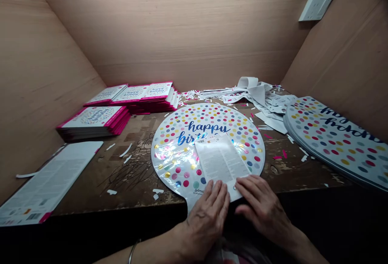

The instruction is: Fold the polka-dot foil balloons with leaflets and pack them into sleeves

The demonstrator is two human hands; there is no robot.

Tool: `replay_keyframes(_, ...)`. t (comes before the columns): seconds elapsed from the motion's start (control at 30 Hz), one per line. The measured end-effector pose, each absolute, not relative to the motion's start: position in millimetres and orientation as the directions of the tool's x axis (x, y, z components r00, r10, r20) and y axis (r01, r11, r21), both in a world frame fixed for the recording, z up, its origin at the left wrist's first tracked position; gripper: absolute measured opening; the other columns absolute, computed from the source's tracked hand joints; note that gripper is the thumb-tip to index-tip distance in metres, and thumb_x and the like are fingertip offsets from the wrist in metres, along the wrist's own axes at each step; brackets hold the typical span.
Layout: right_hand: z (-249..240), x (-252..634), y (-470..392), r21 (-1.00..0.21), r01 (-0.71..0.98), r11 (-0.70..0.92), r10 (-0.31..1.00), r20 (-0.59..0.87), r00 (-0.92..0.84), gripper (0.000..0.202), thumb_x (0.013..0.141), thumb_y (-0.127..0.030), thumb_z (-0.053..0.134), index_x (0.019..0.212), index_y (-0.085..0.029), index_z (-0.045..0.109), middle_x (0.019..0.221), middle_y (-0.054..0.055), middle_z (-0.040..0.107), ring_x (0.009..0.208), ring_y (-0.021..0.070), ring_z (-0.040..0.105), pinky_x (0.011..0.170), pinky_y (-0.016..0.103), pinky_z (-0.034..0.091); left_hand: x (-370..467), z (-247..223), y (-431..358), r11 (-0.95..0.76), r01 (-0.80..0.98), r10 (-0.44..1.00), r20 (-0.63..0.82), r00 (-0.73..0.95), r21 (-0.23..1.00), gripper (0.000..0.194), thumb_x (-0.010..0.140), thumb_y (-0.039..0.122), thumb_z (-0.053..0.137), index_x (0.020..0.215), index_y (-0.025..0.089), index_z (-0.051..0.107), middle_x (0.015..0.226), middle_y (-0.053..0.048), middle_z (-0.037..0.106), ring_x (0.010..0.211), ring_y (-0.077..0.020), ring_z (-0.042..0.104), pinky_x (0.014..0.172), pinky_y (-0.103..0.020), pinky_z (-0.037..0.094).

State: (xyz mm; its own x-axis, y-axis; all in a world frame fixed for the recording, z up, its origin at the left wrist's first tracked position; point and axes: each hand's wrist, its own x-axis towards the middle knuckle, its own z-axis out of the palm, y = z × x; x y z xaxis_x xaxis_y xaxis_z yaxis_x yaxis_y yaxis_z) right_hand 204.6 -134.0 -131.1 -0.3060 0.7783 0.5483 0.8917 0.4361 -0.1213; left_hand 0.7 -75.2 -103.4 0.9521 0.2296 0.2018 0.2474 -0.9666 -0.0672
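A flat, round foil balloon (169, 135) with coloured dots and "happy birthday" in blue lies on the table, its tail toward me. On its lower half rests a printed white instruction sheet (222, 157), slightly turned. My left hand (206, 215) lies with fingers stretched over the sheet's near edge and the balloon's tail. My right hand (263, 205) has its fingertips flat on the sheet's near right corner, with the thumb apart below. Neither hand is closed around anything. The left hand hides part of the tail.
Stacks of pink-edged printed packs (142, 94) stand at the back left, with another stack (93, 118) before them. Several printed sheets (57, 179) lie at the left edge. Paper strips (257, 90) heap behind; more flat balloons (342, 143) pile right. A socket (317, 5) hangs above.
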Motion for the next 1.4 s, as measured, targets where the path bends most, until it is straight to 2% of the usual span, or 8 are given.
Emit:
replay_keyframes(0.17, -131, 205, -148, -0.036, 0.851, 0.524, 0.660, 0.649, -0.379, 0.039, 0.083, -0.003, 0.038, 0.118, -0.011, 0.053, 0.105, 0.012, 0.064, 0.104, 0.0225, 0.056, 0.091, 0.044, 0.044, 2, -83, -77, -0.988, 0.151, 0.139, 0.572, 0.808, 0.027, 0.031, 0.084, 0.008, 0.032, 0.104, 0.002, 0.056, 0.100, -0.020, 0.063, 0.106, -0.0276, 0.056, 0.097, -0.045, 0.039)
replay_keyframes(0.3, -76, 211, -124, -0.004, 0.819, 0.573, 0.545, 0.749, -0.377, 0.041, 0.078, 0.000, 0.043, 0.118, -0.006, 0.051, 0.094, 0.013, 0.066, 0.093, 0.0224, 0.060, 0.081, 0.038, 0.050, 13, -28, -53, -0.943, 0.006, 0.243, 0.679, 0.693, 0.331, 0.022, 0.085, 0.011, 0.037, 0.094, 0.008, 0.057, 0.078, -0.013, 0.065, 0.076, -0.0181, 0.063, 0.077, -0.032, 0.049)
replay_keyframes(0.47, 20, 218, -98, -0.002, 0.842, 0.540, 0.578, 0.728, -0.369, 0.032, 0.081, -0.005, 0.045, 0.110, -0.012, 0.055, 0.089, 0.011, 0.066, 0.079, 0.0203, 0.063, 0.068, 0.030, 0.050, 33, 56, -30, -0.774, 0.135, 0.581, 0.609, 0.541, 0.618, 0.014, 0.077, 0.007, 0.050, 0.070, 0.012, 0.061, 0.061, 0.000, 0.059, 0.056, -0.0087, 0.052, 0.057, -0.019, 0.041)
replay_keyframes(0.63, 49, 209, -81, -0.187, 0.836, 0.516, 0.745, 0.580, -0.330, 0.024, 0.081, -0.012, 0.042, 0.097, -0.015, 0.059, 0.088, 0.008, 0.066, 0.075, 0.0183, 0.061, 0.063, 0.027, 0.046, 48, 81, -14, -0.339, 0.117, 0.798, 0.219, 0.562, 0.933, 0.014, 0.063, 0.003, 0.048, 0.060, 0.012, 0.058, 0.053, 0.004, 0.050, 0.048, -0.0063, 0.042, 0.045, -0.017, 0.031)
replay_keyframes(0.8, 36, 200, -60, -0.573, 0.746, 0.338, 0.941, 0.205, -0.270, 0.022, 0.071, -0.013, 0.043, 0.080, -0.015, 0.062, 0.068, 0.003, 0.059, 0.061, 0.0146, 0.052, 0.057, 0.026, 0.039, 44, 51, -4, -0.175, 0.136, 0.834, 0.073, 0.547, 0.975, 0.008, 0.058, 0.009, 0.053, 0.058, 0.012, 0.061, 0.055, 0.002, 0.054, 0.053, -0.0076, 0.046, 0.050, -0.019, 0.034)
replay_keyframes(0.93, 23, 207, -47, -0.956, 0.289, -0.054, 0.922, -0.159, -0.352, 0.018, 0.066, -0.021, 0.058, 0.079, -0.014, 0.068, 0.071, 0.002, 0.063, 0.066, 0.0137, 0.055, 0.063, 0.025, 0.042, 28, 35, 2, -0.028, 0.140, 0.849, -0.051, 0.526, 0.990, 0.005, 0.053, 0.015, 0.062, 0.058, 0.012, 0.062, 0.054, 0.002, 0.054, 0.050, -0.0070, 0.044, 0.048, -0.019, 0.032)
replay_keyframes(1.1, -1, 208, -38, -0.939, -0.077, -0.335, 0.850, -0.266, -0.454, 0.030, 0.061, -0.023, 0.069, 0.089, -0.013, 0.072, 0.075, 0.006, 0.069, 0.063, 0.0131, 0.059, 0.063, 0.025, 0.044, 9, 21, 5, 0.070, 0.117, 0.859, -0.120, 0.499, 0.991, 0.009, 0.051, 0.017, 0.065, 0.058, 0.012, 0.063, 0.054, 0.002, 0.055, 0.051, -0.0082, 0.046, 0.049, -0.020, 0.033)
replay_keyframes(1.4, -16, 190, -32, -0.925, -0.061, -0.375, 0.823, -0.302, -0.481, 0.024, 0.058, -0.018, 0.073, 0.081, -0.012, 0.073, 0.068, 0.004, 0.069, 0.058, 0.0110, 0.059, 0.061, 0.023, 0.044, -5, 8, 1, 0.077, 0.167, 0.864, -0.149, 0.481, 0.983, 0.005, 0.055, 0.015, 0.062, 0.060, 0.012, 0.063, 0.054, 0.003, 0.054, 0.051, -0.0079, 0.045, 0.050, -0.019, 0.035)
